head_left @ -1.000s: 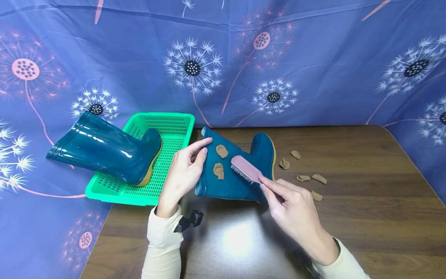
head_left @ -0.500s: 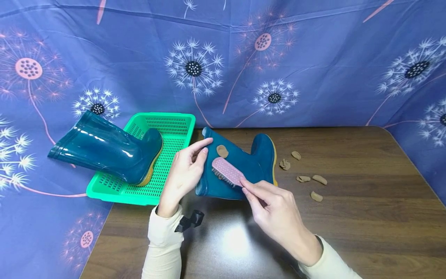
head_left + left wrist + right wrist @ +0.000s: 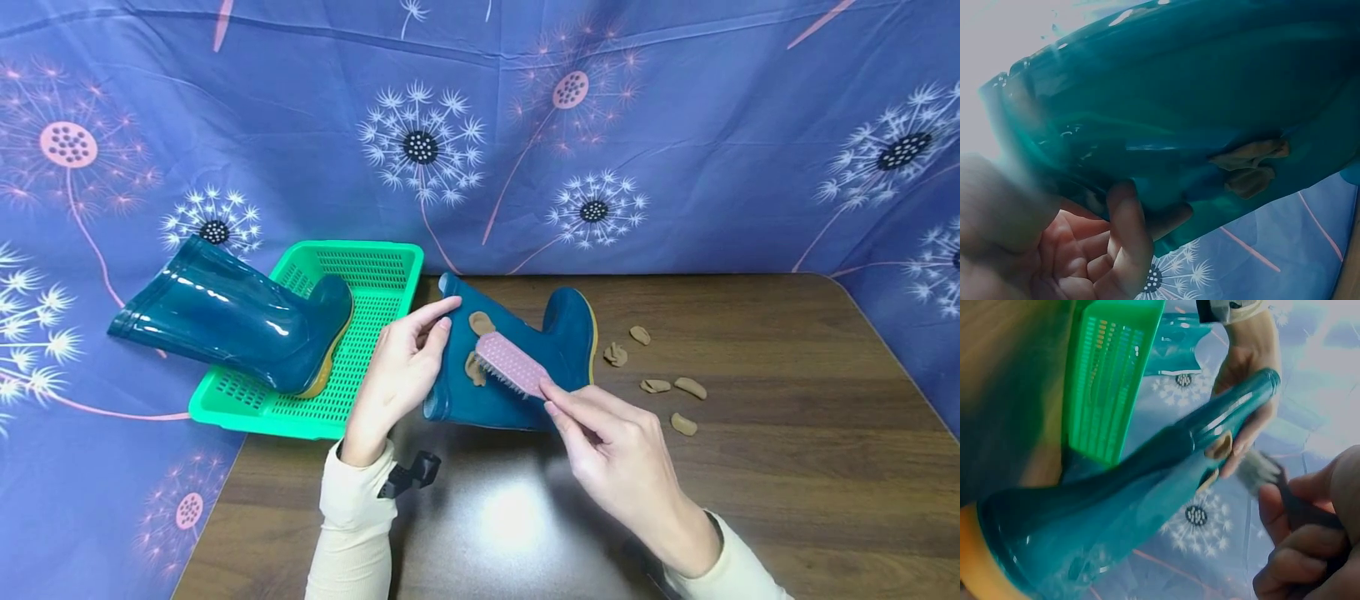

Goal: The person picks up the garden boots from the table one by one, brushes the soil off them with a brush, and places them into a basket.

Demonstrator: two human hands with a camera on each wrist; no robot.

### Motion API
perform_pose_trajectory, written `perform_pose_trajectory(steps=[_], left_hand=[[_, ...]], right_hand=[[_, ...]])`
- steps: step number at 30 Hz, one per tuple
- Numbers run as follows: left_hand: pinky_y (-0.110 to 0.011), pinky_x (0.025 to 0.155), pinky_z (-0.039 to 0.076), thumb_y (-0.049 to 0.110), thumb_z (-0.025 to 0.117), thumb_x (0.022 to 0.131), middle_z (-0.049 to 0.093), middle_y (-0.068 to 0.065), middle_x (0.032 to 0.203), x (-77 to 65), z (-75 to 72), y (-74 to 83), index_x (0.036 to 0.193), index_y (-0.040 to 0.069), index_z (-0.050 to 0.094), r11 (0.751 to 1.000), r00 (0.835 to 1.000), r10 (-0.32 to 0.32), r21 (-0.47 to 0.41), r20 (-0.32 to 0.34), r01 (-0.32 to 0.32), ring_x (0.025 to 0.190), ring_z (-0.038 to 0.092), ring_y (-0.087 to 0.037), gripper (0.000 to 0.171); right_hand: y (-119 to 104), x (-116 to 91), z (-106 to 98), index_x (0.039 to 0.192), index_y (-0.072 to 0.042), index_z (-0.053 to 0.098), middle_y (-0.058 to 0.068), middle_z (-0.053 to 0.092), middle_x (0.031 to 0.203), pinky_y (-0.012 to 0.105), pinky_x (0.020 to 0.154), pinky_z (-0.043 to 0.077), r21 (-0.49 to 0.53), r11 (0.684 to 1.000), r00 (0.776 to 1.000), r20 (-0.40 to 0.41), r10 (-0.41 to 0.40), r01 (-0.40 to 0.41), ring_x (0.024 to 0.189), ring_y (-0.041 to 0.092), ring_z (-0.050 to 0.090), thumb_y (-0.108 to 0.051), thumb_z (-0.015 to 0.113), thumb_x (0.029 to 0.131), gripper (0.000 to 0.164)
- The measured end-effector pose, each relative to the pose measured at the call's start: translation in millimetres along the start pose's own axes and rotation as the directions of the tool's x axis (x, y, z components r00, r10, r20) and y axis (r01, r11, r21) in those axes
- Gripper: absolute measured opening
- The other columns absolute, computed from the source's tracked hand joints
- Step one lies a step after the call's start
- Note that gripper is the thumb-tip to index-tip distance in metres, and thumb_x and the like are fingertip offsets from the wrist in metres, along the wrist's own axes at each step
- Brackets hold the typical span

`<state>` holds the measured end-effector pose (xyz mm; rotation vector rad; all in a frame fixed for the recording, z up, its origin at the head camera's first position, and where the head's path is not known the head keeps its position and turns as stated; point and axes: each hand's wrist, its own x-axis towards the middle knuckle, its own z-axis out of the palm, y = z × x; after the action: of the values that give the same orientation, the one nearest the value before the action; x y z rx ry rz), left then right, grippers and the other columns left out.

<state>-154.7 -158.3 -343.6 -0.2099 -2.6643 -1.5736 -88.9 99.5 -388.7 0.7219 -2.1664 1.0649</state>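
Observation:
A teal rubber boot (image 3: pixel 558 346) with a yellow sole lies on its side on the table. Two brown clay-like lumps (image 3: pixel 481 322) stick to its shaft, the lower one partly behind the brush. At the boot's top opening my left hand (image 3: pixel 397 379) holds the rim, its thumb (image 3: pixel 1125 200) on the shaft. My right hand (image 3: pixel 622 454) grips the handle of a pink brush (image 3: pixel 513 361) between thumb and fingers. The brush is over the shaft, bristles down; in the right wrist view its bristles (image 3: pixel 1259 472) look apart from the boot.
Left of the boot stands a green slotted basket (image 3: pixel 262 425). A second teal boot (image 3: pixel 240 321) lies across it, its shaft sticking out over the left side. Several loose brown pieces (image 3: pixel 615 355) are scattered on the wooden table (image 3: pixel 810 400) to the right. A patterned cloth (image 3: pixel 675 125) hangs behind.
The brush first moved left over the lower lump, then back up and right, uncovering part of it. My left hand keeps its hold on the boot's rim.

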Motion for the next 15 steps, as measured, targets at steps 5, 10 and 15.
perform_pose_trajectory(steps=[5, 10, 15], left_hand=[[-0.047, 0.096, 0.057, 0.024, 0.052, 0.112, 0.072, -0.004, 0.138, 0.2, -0.4, -0.2, 0.148, 0.025, 0.065, 1.000, 1.000, 0.004, 0.015, -0.009, -0.004, 0.113, 0.073, -0.020, 0.038], [-0.046, 0.095, 0.059, 0.025, 0.052, 0.112, 0.074, -0.005, 0.134, 0.2, -0.1, 0.0, 0.149, 0.025, 0.064, 1.000, 1.000, -0.011, 0.007, 0.003, 0.011, 0.111, 0.076, -0.020, 0.038], [-0.047, 0.098, 0.060, 0.025, 0.052, 0.112, 0.074, -0.006, 0.133, 0.3, -1.2, 1.1, 0.149, 0.025, 0.063, 1.000, 1.000, -0.022, -0.009, 0.011, 0.022, 0.112, 0.077, -0.020, 0.039]], right_hand=[[-3, -1, 8, 0.122, -0.011, 0.082, -0.005, 0.077, 0.088, 0.007, 0.052, 0.031, 0.035, 0.999, 0.996, 0.075, -0.042, 0.039, 0.058, 0.000, 0.047, -0.005, 0.081, 0.090, 0.032], [3, -5, 1, 0.116, -0.012, 0.084, -0.011, 0.066, 0.074, 0.010, 0.049, 0.025, -0.038, 0.999, 0.998, 0.061, -0.005, 0.007, 0.057, -0.005, 0.038, -0.003, 0.082, 0.085, 0.033], [7, -2, -6, 0.115, -0.013, 0.085, -0.013, 0.060, 0.069, 0.011, 0.047, 0.022, -0.081, 0.997, 1.000, 0.003, 0.019, -0.018, 0.056, -0.007, 0.033, -0.005, 0.081, 0.086, 0.031]])
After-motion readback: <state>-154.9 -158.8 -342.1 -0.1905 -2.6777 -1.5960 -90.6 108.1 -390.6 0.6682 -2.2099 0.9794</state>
